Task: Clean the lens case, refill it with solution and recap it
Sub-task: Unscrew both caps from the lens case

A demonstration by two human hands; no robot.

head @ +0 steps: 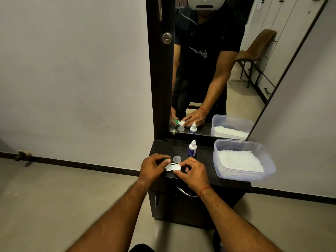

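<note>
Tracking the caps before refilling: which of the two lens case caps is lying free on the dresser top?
The clear cap, lying alone just behind the lens case, near the solution bottle. The green cap is pinched in the left hand.

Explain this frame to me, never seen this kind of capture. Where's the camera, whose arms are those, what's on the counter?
There is no machine here: a person wears one wide-angle camera on the head, looking forward and down, so the two arms coming in from the bottom are their own. The mirror ahead reflects them, headset included.

On the dark cabinet top lie a white lens case with both wells uncapped, a loose clear cap just behind it, a small solution bottle standing capped, and a plastic tub holding white tissue.

The left hand pinches a green cap at the case's left end. The right hand steadies the case's right end with its fingers.
</note>
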